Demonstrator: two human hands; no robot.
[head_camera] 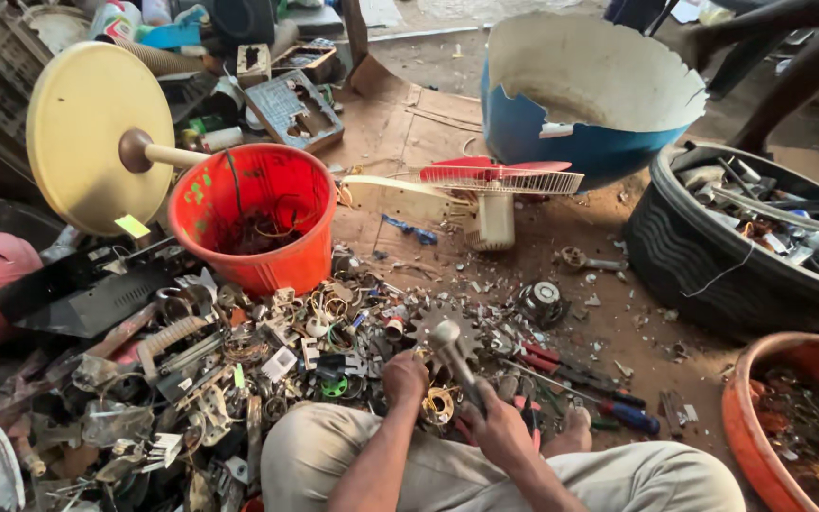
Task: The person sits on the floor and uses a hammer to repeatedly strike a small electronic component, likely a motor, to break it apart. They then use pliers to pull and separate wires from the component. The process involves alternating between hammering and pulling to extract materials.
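Observation:
My right hand (500, 422) grips the handle of a hammer (449, 343), its metal head raised just above the ground. My left hand (404, 374) is closed and rests on a small coiled copper part (438, 406) on the ground in front of my crossed legs. What the left fingers grip is hidden. A round toothed metal disc (447, 322) lies right behind the hammer head.
A scrap pile (210, 379) of metal and plastic bits fills the left. An orange bucket (253, 213) with wires, a cream fan base (87, 133), a broken blue tub (580, 104), a black tub (713, 265), an orange basin (789, 417), screwdrivers and pliers (590, 389) surround me.

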